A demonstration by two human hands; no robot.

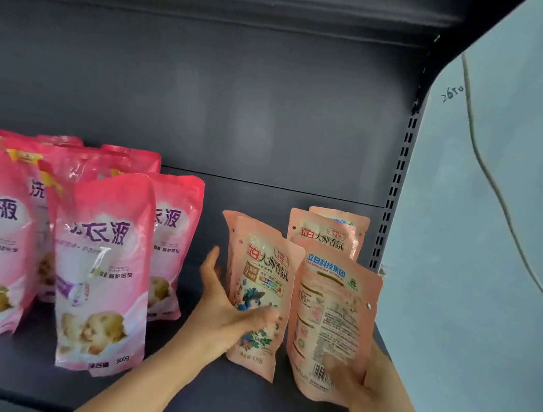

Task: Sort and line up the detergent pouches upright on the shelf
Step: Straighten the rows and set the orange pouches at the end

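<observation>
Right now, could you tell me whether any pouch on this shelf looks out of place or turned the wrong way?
Yes. The peach pouch in the right hand shows its back, with the barcode facing out, while the one in the left hand shows its front. The pink pouches at the left lean unevenly.

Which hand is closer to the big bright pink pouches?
Left. The left hand grips a peach pouch just right of the bright pink pouches; the right hand holds another, back-facing pouch farther right.
</observation>
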